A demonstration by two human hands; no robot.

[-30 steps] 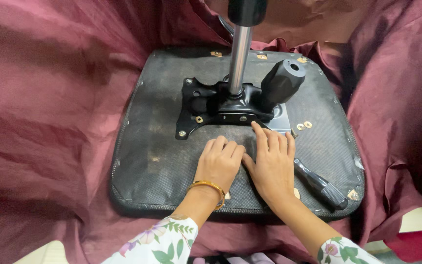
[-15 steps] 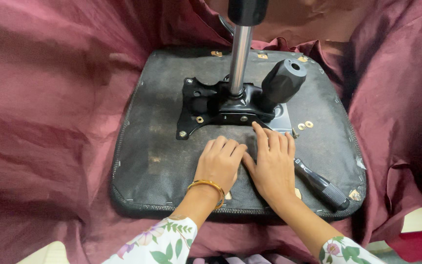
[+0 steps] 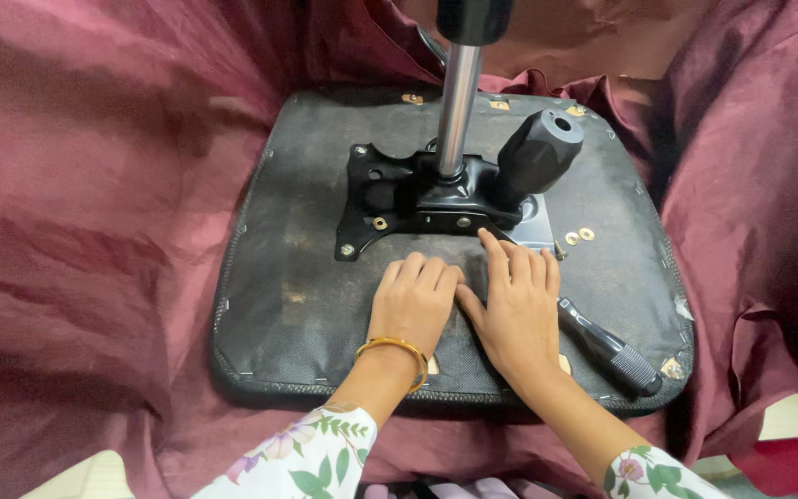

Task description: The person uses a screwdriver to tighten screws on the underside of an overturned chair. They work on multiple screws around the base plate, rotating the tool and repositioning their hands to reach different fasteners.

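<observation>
Maroon cloth (image 3: pixel 94 231) under seat base (image 3: pixel 297 305), hands (image 3: pixel 413 300) flat

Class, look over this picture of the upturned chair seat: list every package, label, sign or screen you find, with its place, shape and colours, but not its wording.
None in view: no package, label, sign or screen shows on the black seat underside, the black metal mechanism or the maroon cloth around it.
</observation>
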